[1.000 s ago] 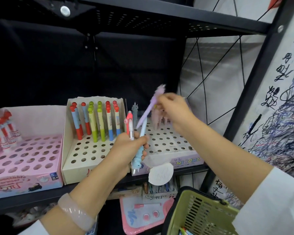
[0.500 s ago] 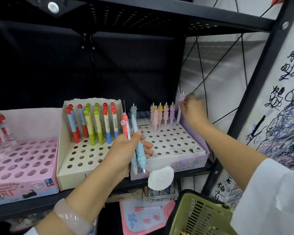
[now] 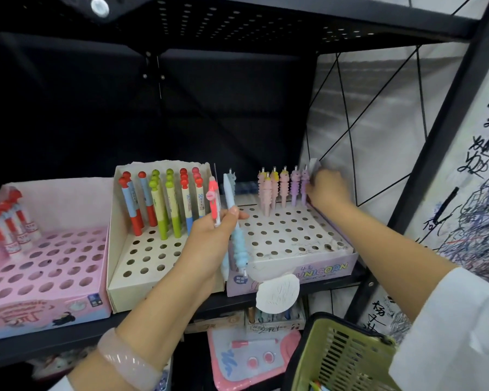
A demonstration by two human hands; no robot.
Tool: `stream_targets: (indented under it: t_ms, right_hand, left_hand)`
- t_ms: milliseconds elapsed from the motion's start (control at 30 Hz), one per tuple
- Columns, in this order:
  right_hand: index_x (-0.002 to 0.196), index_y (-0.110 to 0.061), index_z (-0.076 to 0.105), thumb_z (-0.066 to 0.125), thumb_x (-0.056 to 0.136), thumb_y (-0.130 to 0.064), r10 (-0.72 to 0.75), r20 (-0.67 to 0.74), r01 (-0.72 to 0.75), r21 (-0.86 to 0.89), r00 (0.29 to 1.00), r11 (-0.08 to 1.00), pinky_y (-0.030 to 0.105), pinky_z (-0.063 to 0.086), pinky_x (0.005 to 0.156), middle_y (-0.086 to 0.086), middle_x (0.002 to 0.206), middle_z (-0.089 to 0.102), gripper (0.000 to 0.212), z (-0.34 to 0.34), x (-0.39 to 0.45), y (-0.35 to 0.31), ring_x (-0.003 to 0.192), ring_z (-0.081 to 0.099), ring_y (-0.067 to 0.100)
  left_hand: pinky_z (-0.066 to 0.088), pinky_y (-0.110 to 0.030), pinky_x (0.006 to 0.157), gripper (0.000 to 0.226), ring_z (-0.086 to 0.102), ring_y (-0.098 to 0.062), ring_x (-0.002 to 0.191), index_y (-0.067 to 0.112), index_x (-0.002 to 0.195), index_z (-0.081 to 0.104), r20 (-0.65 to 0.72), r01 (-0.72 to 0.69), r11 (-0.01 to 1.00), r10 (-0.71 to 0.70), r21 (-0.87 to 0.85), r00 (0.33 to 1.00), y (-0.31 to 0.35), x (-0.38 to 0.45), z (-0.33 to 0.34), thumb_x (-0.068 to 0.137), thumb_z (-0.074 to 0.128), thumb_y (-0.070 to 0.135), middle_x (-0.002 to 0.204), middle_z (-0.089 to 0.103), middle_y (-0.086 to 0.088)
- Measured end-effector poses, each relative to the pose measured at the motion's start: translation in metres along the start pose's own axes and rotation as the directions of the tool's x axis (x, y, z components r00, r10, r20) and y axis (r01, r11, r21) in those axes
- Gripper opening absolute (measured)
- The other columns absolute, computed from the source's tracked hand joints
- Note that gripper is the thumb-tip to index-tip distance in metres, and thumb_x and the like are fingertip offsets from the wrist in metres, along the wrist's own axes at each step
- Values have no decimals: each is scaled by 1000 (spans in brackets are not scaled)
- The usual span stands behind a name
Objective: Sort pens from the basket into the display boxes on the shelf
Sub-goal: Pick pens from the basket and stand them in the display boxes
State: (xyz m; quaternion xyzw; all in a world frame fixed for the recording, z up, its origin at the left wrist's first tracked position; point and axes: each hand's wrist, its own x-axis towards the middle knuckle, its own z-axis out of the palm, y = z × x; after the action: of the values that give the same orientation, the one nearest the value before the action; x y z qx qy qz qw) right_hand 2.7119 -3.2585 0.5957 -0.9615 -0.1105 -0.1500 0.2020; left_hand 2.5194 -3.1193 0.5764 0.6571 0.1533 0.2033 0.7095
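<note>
I see the black shelf (image 3: 54, 338) carrying three display boxes side by side; the pink box (image 3: 44, 277) sits at the left with red-capped pens at its back corner; the cream box (image 3: 141, 266) stands in the middle with rows of red, blue and green pens upright in its holes; the unicorn box (image 3: 294, 244) is at the right, its back row holding pink and purple unicorn pens (image 3: 283, 187). The green basket (image 3: 339, 359) hangs at the lower right, below the shelf edge. My left hand (image 3: 209, 244) is curled round a small bunch of pens (image 3: 232, 221), a coral one and pale blue ones, in front of the cream box; my right hand (image 3: 326, 190) pinches the purple pen (image 3: 304, 184) at the far right of the back row, which stands upright in its hole.
</note>
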Motion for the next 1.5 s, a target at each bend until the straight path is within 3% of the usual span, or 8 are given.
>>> stream_targets:
  t_ms: [67,167,367,667,767,933,1267,1500]
  right_hand:
    - [106,-1,57,46,94,-13,-92,-93,99,81,991,992,28,41,65,19,94,66,20,-10,-12,-7,87,63,33]
    - [88,-11,60,48,94,-14,-318,138,199,539,938,818,24,50,56,4,70,67,14,-24,-43,-27,63,61,17]
    - [109,-21,53,56,92,-23,-590,514,-48,778,622,627,21,51,55,6,77,70,17,-32,-89,-38,64,65,15]
    - [87,-20,63,59,91,-27,-248,72,53,885,966,462,23,39,48,-14,56,55,9,-50,-46,-43,49,44,5]
    - [77,-27,60,57,91,-32,-221,-70,197,755,973,626,17,39,56,-9,64,54,16,-46,-30,-54,55,45,5]
    - [72,-15,49,57,92,-27,-324,-197,379,437,925,816,15,29,45,-6,52,41,25,-21,-17,-77,45,38,5]
    - [61,-17,35,51,94,-31,-352,-25,350,200,935,915,22,28,47,-1,58,43,40,-5,2,-90,52,41,13]
    - [68,-8,51,47,96,-30,-267,143,244,159,953,957,26,47,64,14,81,65,35,13,-1,-100,64,61,22]
  left_hand:
    - [45,-20,67,28,53,-9,75,21,79,68,-8,3,1000,-3,-2,1000,1,1,-1,95,48,31,84,59,2]
    - [49,-23,68,27,55,-4,54,12,84,67,11,23,997,-23,-71,1000,4,2,-2,96,47,25,73,57,-3]
    - [58,-23,67,17,63,-5,53,1,94,59,-6,36,952,-40,-303,999,13,-2,-8,95,48,15,79,64,-10]
    - [43,-18,36,23,51,-9,37,8,91,58,-47,90,978,-100,-191,994,14,-7,-32,97,47,27,57,65,-1]
    - [30,-17,32,21,37,-6,34,10,91,54,-32,109,985,-114,-135,993,12,-6,-37,96,47,29,56,53,-2]
    - [26,-16,33,18,35,-10,33,12,86,46,30,203,960,-201,-195,979,12,-3,-43,97,43,26,53,49,-3]
    - [23,-14,34,18,33,-11,30,7,85,46,55,231,938,-225,-257,973,13,-1,-55,95,34,14,49,50,-6]
    - [28,-19,37,22,37,-11,39,10,103,57,70,118,975,-107,-190,992,5,-4,-57,99,38,19,57,52,-5]
